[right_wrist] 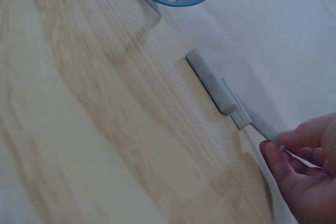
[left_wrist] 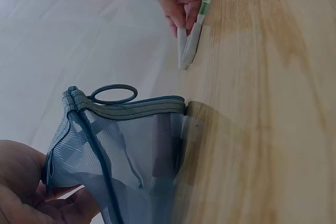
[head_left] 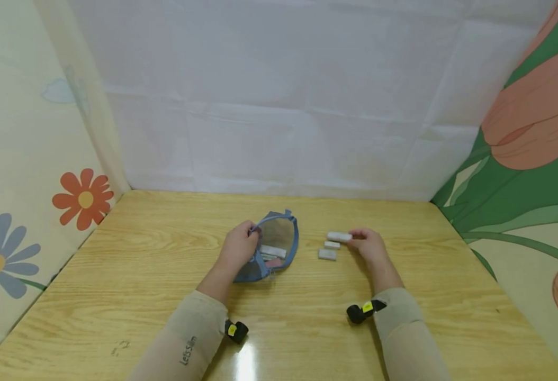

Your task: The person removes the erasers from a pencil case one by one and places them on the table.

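My left hand grips the rim of a blue-trimmed mesh zip pouch, tilted with its mouth open to the right. Inside the pouch lie a white bar and a pinkish block. To the right, my right hand pinches the end of a white eraser-like block between thumb and fingers. In front of that block lie a smaller white block and a grey-white block, both on the table. Whether the pinched block is off the table, I cannot tell.
A wooden table spans the workspace, with a white cloth backdrop along its far edge. Flower-printed panels stand at left and right. Each wrist carries a small black camera.
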`<state>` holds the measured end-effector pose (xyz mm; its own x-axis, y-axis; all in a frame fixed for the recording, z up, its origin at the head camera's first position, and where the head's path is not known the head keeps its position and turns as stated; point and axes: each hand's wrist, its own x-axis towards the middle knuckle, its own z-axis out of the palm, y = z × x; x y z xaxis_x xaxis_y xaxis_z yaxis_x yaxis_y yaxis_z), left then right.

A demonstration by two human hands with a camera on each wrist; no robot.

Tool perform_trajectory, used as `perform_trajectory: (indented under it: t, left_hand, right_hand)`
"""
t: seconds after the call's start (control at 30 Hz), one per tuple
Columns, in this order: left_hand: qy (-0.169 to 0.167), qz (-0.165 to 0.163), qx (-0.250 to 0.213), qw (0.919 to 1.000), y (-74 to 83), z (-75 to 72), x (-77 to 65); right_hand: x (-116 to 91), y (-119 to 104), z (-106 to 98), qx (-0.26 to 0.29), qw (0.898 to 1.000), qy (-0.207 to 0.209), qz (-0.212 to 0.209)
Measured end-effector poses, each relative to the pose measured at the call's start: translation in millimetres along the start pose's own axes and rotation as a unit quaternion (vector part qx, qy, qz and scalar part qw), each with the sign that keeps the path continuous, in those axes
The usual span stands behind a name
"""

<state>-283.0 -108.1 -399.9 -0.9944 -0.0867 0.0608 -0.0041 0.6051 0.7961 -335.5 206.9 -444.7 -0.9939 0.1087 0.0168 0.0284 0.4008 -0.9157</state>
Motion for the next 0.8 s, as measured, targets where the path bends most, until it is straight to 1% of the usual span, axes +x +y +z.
perform_trajectory:
  t: [0.17,0.47,0.63,0.73,0.8]
  left_hand:
    - [-0.002,-0.003,0.0,1.0,1.0,-0.4,-0.6]
    - [-0.003,-0.007,-0.008,0.9999,-0.7,-0.1,-1.0]
    - [-0.002,-0.008,-0.008,0.9999,-0.1,-0.4,-0.9]
    - [0.001,-0.004,-0.006,1.0,-0.4,0.0,-0.6]
    - [0.004,-0.001,-0.004,1.0,-0.6,0.3,-0.6]
  right_hand:
    - [0.4,2.2,-0.7,-0.032,0.999,0.005,0.009]
    - [1.1,4.0,-1.2,-0.058,0.998,0.012,0.02]
    - [0.7,3.4,-2.1,-0.066,0.998,0.012,0.02]
    - [-1.1,0.1,-2.9,-0.088,0.996,0.01,0.014]
    - [-3.0,-3.5,-2.1,-0.094,0.995,0.008,0.011]
